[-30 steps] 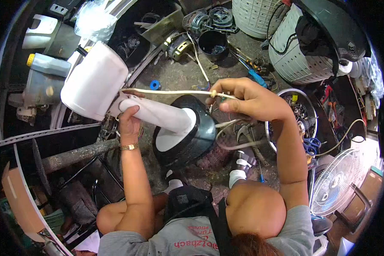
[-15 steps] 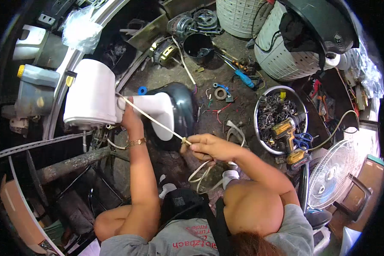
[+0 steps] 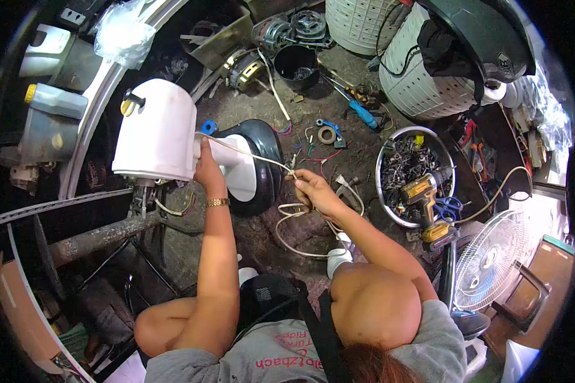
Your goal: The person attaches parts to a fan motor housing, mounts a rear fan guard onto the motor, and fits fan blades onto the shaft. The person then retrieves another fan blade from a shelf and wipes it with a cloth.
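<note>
A white fan body (image 3: pixel 156 131) with a rounded motor housing lies tilted over its black and white base (image 3: pixel 271 163). My left hand (image 3: pixel 209 169) is wrapped round the white neck just beside the housing. From the neck a thin white cord (image 3: pixel 252 155) runs across to my right hand (image 3: pixel 312 191), which pinches it between thumb and fingers. Below that hand the cord hangs in loose loops near the floor, with its plug (image 3: pixel 342 180) lying to the right. Colored wires (image 3: pixel 188 203) stick out under the housing.
To the right is a metal bowl of screws (image 3: pixel 406 153) with a yellow drill (image 3: pixel 421 191) and blue scissors (image 3: pixel 448 209). Beyond lie a blue screwdriver (image 3: pixel 362 115), a tape roll (image 3: pixel 326 135), a black bucket (image 3: pixel 297 67) and perforated white drums (image 3: pixel 406 83). A fan grille (image 3: pixel 492 258) stands at right.
The housing has swung from a slant to nearly upright, and the base has tilted. My right hand has come down and towards me, then slightly back up, still with the cord.
</note>
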`<state>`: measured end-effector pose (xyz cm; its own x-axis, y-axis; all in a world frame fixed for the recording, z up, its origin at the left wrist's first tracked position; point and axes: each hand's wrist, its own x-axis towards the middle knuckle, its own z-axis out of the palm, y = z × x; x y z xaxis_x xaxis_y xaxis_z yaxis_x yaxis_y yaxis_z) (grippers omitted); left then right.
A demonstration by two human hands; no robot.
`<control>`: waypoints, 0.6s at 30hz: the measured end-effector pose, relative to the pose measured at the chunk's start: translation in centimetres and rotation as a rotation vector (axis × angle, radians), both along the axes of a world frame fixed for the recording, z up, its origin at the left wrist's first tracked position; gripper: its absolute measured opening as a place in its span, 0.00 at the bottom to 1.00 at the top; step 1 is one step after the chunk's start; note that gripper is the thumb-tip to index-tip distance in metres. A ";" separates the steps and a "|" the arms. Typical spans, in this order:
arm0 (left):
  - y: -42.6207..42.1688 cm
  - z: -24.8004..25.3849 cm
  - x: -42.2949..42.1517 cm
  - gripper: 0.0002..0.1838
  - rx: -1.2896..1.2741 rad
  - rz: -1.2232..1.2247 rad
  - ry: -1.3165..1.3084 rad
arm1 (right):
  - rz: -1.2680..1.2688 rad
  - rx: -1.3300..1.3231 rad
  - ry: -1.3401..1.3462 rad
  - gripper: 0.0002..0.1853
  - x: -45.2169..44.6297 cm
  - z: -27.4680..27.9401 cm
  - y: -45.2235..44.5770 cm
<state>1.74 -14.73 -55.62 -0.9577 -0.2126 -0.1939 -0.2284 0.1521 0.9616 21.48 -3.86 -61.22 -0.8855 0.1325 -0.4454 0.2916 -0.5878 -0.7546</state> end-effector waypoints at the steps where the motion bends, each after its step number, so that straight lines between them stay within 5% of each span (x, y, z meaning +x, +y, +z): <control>1: -0.8 -1.2 -0.2 0.25 -0.002 0.001 0.006 | -0.019 -0.025 0.015 0.12 -0.2 0.2 -0.2; 4: -2.5 -3.1 0.9 0.28 0.091 -0.198 0.192 | -0.001 -0.021 -0.002 0.11 -0.5 0.6 -0.4; 6: -1.4 -3.1 4.2 0.23 0.287 0.010 0.221 | -0.046 -0.058 -0.023 0.09 -0.6 0.2 -0.6; 8: -2.1 -4.9 7.1 0.16 0.210 -0.141 -0.018 | -0.092 -0.055 -0.038 0.08 -0.8 0.2 -1.0; 9: -2.4 -4.4 8.4 0.21 0.288 -0.457 -0.169 | -0.147 -0.042 -0.065 0.07 -0.7 0.1 -1.1; 11: -0.9 -2.2 10.9 0.12 0.220 -0.737 -0.318 | -0.180 -0.083 -0.081 0.07 -0.5 0.2 -1.4; 13: -0.2 -3.8 11.5 0.10 0.160 -0.846 -0.122 | -0.220 -0.066 -0.058 0.07 -0.4 0.5 -1.5; 18: 0.8 -1.8 7.7 0.10 0.374 -0.515 -0.217 | -0.100 -0.034 -0.050 0.06 0.4 0.3 -1.6</control>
